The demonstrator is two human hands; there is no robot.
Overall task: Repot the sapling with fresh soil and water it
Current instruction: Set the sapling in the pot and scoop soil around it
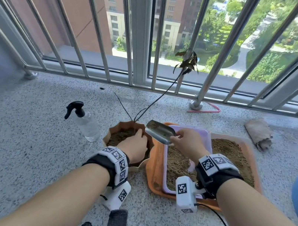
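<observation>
At centre frame the pot (pixel 110 136) sits on the speckled floor, holding dark soil and the sapling (pixel 158 98), whose thin stem leans up and right to a tuft of dark leaves against the railing (pixel 137 33). The left hand (pixel 135 145) lies inside the pot on the soil at the stem's base; whether its fingers press flat or curl I cannot tell. The right hand (pixel 188 144) grasps the handle of a metal scoop (pixel 159 131), held above the gap between the pot and the orange tray (pixel 152 164), its bowl towards the pot. In the tray, a lilac tub (pixel 192 129) holds brown soil. A spray bottle (pixel 86 122) stands just left of the pot. A rolled cloth (pixel 258 133) lies at right.
</observation>
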